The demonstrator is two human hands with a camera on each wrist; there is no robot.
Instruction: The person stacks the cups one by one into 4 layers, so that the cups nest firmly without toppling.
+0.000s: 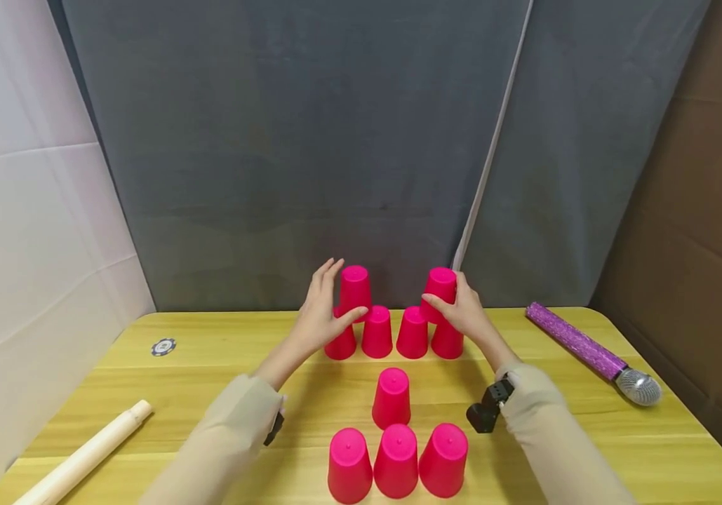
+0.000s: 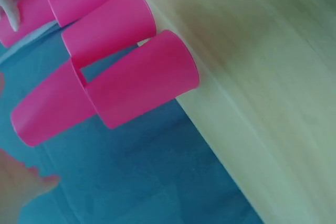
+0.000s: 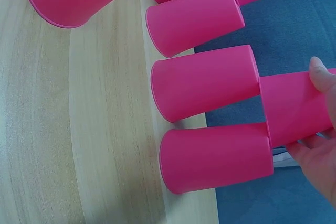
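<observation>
Four upside-down pink cups form a back row (image 1: 395, 335) on the yellow table (image 1: 222, 365). My left hand (image 1: 337, 296) is spread beside a pink cup (image 1: 355, 284) standing on the row's left pair. In the left wrist view that left cup (image 2: 47, 103) sits on the row with my thumb (image 2: 23, 187) apart from it. My right hand (image 1: 452, 303) grips another pink cup (image 1: 439, 280), slightly tilted, on the row's right pair. The right wrist view shows thumb and fingers (image 3: 320, 74) pinching this right cup (image 3: 294, 103).
Nearer me stands a single pink cup (image 1: 391, 396), and three more (image 1: 396, 461) line the front edge. A purple microphone (image 1: 588, 347) lies at the right, a wooden rod (image 1: 83, 456) at the front left, a poker chip (image 1: 163, 346) at the left. A grey curtain hangs behind.
</observation>
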